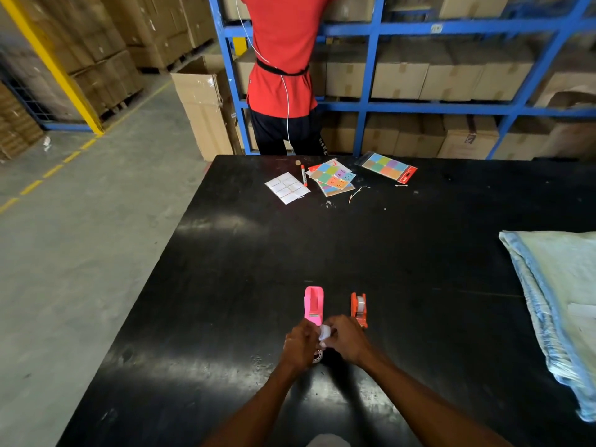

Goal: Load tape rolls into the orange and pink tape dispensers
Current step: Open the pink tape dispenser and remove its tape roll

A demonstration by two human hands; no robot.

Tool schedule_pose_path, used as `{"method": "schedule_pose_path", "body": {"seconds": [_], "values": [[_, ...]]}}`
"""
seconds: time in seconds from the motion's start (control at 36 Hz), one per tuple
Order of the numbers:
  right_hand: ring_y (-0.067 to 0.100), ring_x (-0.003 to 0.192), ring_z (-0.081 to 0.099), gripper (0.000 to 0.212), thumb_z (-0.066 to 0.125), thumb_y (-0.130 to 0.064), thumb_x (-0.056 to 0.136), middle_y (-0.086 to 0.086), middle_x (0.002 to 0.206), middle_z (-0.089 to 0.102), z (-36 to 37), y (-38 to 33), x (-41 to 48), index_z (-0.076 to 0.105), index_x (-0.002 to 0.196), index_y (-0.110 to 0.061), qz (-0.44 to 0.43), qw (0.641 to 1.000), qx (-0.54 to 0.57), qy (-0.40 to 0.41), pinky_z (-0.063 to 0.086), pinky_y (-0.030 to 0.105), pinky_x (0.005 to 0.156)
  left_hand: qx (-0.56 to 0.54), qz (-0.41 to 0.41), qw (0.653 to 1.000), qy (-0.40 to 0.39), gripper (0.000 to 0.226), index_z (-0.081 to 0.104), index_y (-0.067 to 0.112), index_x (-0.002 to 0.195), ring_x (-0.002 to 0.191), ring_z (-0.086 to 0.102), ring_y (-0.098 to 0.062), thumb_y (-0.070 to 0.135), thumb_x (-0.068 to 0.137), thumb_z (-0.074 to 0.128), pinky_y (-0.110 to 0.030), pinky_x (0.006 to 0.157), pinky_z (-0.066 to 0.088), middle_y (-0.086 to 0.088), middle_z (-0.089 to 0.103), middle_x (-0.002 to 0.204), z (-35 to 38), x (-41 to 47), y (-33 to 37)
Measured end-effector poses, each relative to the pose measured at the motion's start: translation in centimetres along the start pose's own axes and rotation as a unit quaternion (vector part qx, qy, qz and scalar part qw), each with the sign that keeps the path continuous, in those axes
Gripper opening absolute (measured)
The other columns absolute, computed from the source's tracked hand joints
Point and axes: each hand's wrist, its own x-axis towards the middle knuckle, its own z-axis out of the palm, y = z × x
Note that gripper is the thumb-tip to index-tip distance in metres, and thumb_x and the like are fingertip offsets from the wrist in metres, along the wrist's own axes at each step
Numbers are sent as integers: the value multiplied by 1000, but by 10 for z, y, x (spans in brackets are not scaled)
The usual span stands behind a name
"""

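Note:
A pink tape dispenser (313, 304) lies on the black table (245, 253), its slot showing no roll. To its right stands an orange tape dispenser (359, 307) with a clear roll seated in it. Just in front of them my left hand (300, 346) and my right hand (346, 338) meet around a clear tape roll (324, 333), with a small whitish part (317, 356) showing below my fingers. Both hands grip the roll above the table surface.
Sticker sheets (335, 177), a white label sheet (287, 187) and an orange marker (304, 175) lie at the table's far edge. A folded pale blue cloth (554, 304) covers the right side. A person in a red shirt (283, 59) stands at blue shelving (371, 104) behind the table.

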Motion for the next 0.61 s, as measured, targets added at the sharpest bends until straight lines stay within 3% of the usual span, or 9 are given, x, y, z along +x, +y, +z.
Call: {"method": "schedule_pose_path", "body": {"seconds": [0.17,0.25,0.36,0.47,0.61], "values": [[9,77,66,16,79,-27,68,-7,84,72,7,-5,-3,68,79,-24,2,999,4,47,57,29,74,8,11,1000,-1,12,55,20,85,95,68,-33,30,92,52,-32,81,50,-17,72,99,-4,1,3],[8,74,68,15,79,-21,66,-8,79,71,10,-6,-1,67,75,-23,11,999,10,49,60,33,73,26,32,999,-5,8,52,21,87,87,62,-19,23,94,52,-20,75,41,-3,65,91,-7,-6,4],[9,71,70,14,80,-14,66,-6,75,72,7,-10,-3,68,71,-20,17,999,24,31,62,34,72,38,63,997,-20,7,48,17,94,82,58,-11,22,99,49,-4,62,38,1,60,92,-9,-13,2],[8,68,71,13,75,-9,65,-3,68,73,8,-7,-4,68,60,-18,3,1000,19,22,62,38,70,29,68,997,-31,7,47,17,100,75,58,-1,23,101,45,-1,60,43,5,60,91,-9,-13,-5],[9,71,67,13,76,-19,71,-11,73,68,12,-2,-5,64,69,-24,9,1000,-1,5,60,34,72,22,65,995,-70,23,46,13,113,82,63,-5,32,100,45,-7,62,48,2,64,101,-12,-13,-10]]}}
